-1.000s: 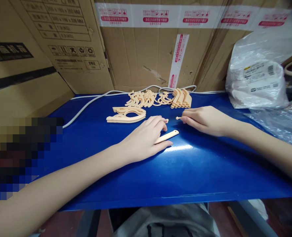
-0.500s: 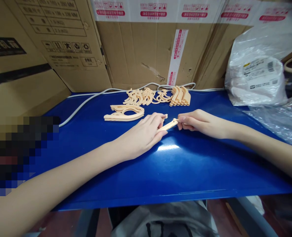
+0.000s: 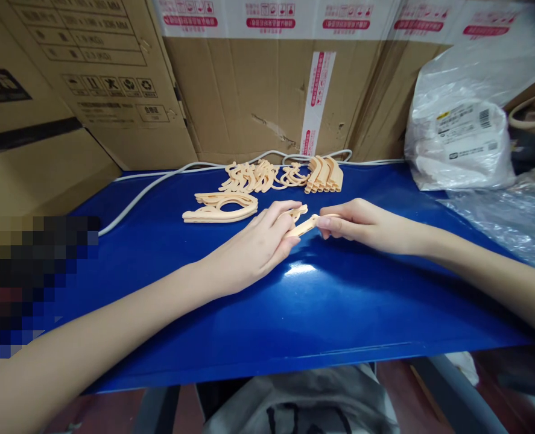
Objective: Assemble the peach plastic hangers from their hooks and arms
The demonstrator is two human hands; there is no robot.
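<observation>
Left hand (image 3: 258, 244) and right hand (image 3: 362, 224) pinch 1 peach bar (image 3: 304, 226) between them; a small clip (image 3: 297, 212), probably loose, could slip from the fingertips.

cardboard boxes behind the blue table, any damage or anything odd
Yes: the middle brown cardboard box has a torn, scuffed patch on its face, left of the red-and-white tape strip. The peach plastic parts lie in tidy groups.

Left hand (image 3: 258, 244) and right hand (image 3: 362, 224) fingertips meeting, apparently pinching
</observation>
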